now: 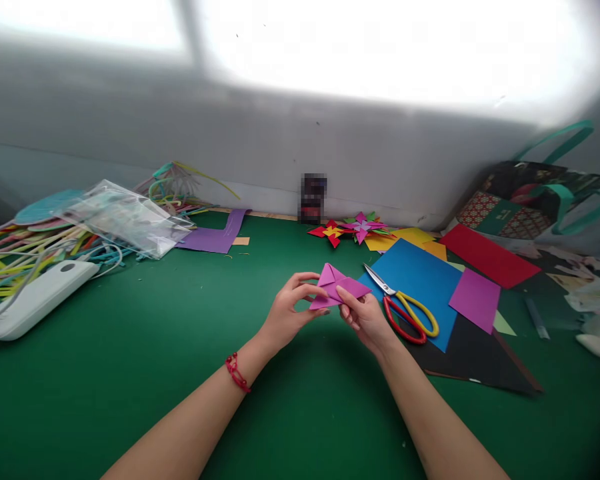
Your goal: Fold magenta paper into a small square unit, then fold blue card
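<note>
Above the green table I hold a folded magenta paper (333, 281), creased into pointed, triangular flaps. My left hand (293, 305), with a red cord bracelet at its wrist, grips the paper's left side between fingers and thumb. The thumb of my right hand (365, 313) presses on the front of the paper's right part, with the other fingers curled behind it. Just right of my right hand lie scissors (397, 297) with one red and one yellow handle, resting partly on a blue sheet (413, 277).
At the back are folded paper stars (361, 228). Red (490, 255), magenta (476, 300) and black sheets (473, 350) lie on the right, near a patterned bag (505, 213). Leftward are a white power strip (45, 297), pipe cleaners (10, 267), a clear plastic bag (125, 217) and purple paper (210, 239).
</note>
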Available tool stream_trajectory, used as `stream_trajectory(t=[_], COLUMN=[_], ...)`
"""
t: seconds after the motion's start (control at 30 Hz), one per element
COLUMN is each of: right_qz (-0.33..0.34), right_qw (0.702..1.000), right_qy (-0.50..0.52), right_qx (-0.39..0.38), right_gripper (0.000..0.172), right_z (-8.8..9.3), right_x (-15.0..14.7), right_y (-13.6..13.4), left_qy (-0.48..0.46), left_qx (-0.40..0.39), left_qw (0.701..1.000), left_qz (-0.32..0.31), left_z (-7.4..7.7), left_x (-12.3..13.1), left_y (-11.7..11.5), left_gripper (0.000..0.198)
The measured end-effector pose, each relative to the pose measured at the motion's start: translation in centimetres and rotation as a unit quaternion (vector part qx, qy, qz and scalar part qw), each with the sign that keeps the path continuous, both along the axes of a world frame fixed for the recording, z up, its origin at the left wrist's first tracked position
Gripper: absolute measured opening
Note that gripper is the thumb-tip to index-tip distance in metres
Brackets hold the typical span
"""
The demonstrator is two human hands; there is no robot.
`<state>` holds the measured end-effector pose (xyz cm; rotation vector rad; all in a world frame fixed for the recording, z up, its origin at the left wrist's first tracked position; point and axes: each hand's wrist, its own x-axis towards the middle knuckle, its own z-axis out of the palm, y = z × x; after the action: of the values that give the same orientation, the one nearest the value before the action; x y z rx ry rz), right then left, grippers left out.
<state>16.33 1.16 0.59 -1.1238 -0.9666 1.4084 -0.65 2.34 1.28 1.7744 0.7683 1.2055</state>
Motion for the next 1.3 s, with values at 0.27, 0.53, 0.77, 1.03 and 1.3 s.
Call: stream_trajectory(t=[0.27,0.53,0.77,1.03,1.3], right_qz=[0.034,0.025,0.088,0.102,0.051], right_qw=[0.997,0.991,0.986,0.984,0.997], right_qy=[-0.075,-0.128,-0.139,-0.146,-0.052], right_qx=[-0.011,0.017,0.024,0.008,-0.031], right_gripper=[0.04,0.035,0.024,0.028,0.044], right_z=[0.3,0.7,0.7,0.4,0.4], right_x=[-1.3,-1.6,-2.3,-3.1,-2.1], right_y=[-0.8,-1.0,-1.5,-2.1,-1.2], left_qy=[-0.02,-0.079,-0.139,0.0,-0.133], left_qx=[0.054,-0.055,-0.133,-0.129,-0.197], left_qw=[0.995,0.991,0.98,0.984,0.971], left_qz=[0.079,0.096,0.055,0.12,-0.009], left_z=[0.1,-0.9,-0.8,-0.6,-0.4], left_x=[-0.3,0.3,0.6,-0.2,-0.1], left_y=[0.4,0.2,0.1,0.6,0.5], left_gripper=[0.01,0.017,0.021,0.031,0.062])
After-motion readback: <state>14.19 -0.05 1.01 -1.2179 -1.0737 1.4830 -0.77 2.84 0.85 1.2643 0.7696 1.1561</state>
